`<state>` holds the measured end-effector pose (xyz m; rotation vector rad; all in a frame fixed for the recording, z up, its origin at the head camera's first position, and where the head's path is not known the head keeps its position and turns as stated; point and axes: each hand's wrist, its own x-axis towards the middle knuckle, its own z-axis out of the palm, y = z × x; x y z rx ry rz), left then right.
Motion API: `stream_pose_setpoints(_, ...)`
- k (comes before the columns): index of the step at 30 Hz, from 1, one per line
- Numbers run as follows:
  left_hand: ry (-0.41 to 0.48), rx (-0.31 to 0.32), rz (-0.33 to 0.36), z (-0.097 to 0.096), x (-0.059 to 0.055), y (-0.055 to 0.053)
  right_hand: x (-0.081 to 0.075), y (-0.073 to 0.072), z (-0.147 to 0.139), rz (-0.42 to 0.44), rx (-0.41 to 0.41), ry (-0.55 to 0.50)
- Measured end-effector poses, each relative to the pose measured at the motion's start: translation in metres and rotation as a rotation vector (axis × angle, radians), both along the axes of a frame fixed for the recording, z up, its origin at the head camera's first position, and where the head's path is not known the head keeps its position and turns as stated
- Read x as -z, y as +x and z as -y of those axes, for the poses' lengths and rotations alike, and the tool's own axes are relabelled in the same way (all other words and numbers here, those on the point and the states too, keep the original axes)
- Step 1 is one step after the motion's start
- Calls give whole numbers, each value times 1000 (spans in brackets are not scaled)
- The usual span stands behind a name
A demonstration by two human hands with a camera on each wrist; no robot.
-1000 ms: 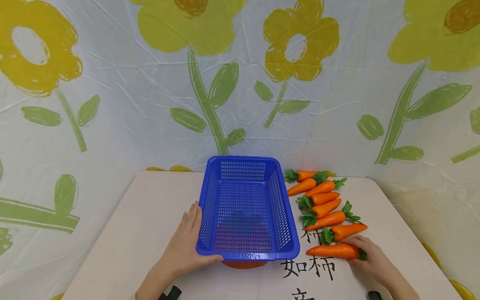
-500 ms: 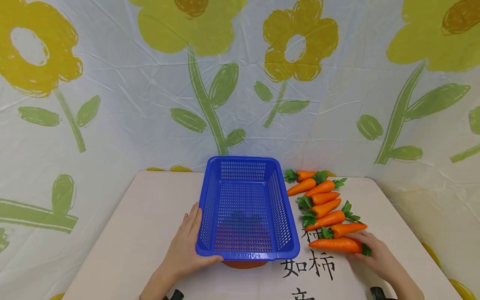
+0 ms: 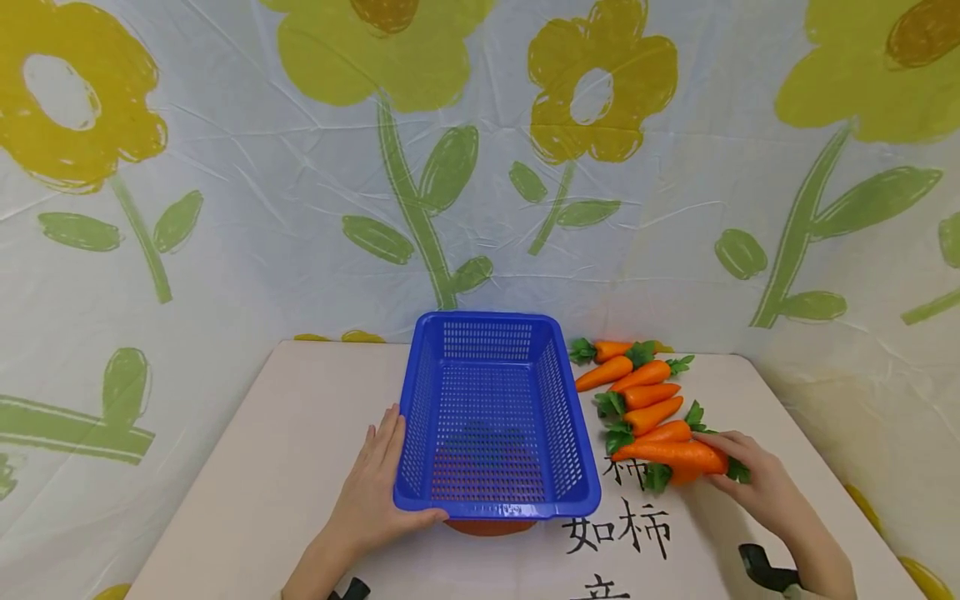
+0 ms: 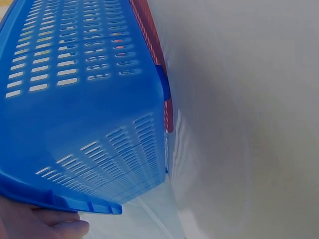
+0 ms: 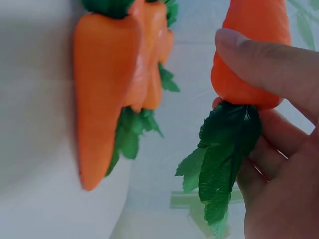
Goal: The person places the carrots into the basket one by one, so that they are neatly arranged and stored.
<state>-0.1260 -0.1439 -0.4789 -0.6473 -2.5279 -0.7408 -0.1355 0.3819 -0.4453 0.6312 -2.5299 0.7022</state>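
Observation:
My right hand (image 3: 765,479) grips an orange carrot (image 3: 671,454) near its leafy end. It is held above another carrot (image 3: 684,475), which it partly hides. In the right wrist view the thumb lies across the thick end of the held carrot (image 5: 251,64), and green leaves (image 5: 224,159) hang from it. At the front left corner of a blue slotted plastic basket (image 3: 495,510), my left hand (image 3: 371,492) rests with straight fingers along the left side and the thumb by the front rim. No carrots are inside the basket.
Several carrots (image 3: 651,398) lie in a row on the white table, right of the basket. A reddish-brown item (image 3: 489,527) shows from under the basket's front. Black characters (image 3: 618,529) mark the table cover. A flower-printed cloth (image 3: 300,208) hangs behind the table.
My right hand has raised the nearest carrot and moved it away from me, over the neighbouring carrot. The left hand and the basket stay in place.

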Motion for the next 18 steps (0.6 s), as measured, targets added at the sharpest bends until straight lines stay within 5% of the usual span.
stream_pose_setpoints(18, -35, 4, -28, 1, -1, 0, -40, -29, 38, -97, 56, -49)
